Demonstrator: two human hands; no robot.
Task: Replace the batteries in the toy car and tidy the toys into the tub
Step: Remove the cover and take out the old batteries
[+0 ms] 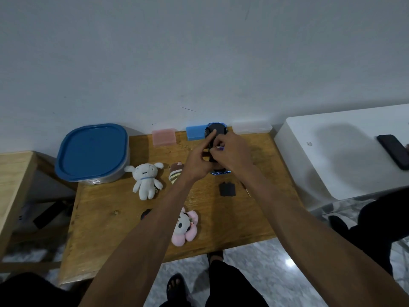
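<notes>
the right hand [234,152] pinches a small purple-tipped battery [219,148] at the underside of the car [213,132]. the left hand [199,161] closes round the car's side, index finger laid along the chassis, holding it upside down over the far middle of the table [106,202]. to do this well, keep the left grip firm, match the battery's ends to the bay and press it flat; the bay itself is hidden by the fingers. the black cover [227,189] lies just nearer, ready to refit. the tub [93,151], lid on, sits far left, with plush toys between.
</notes>
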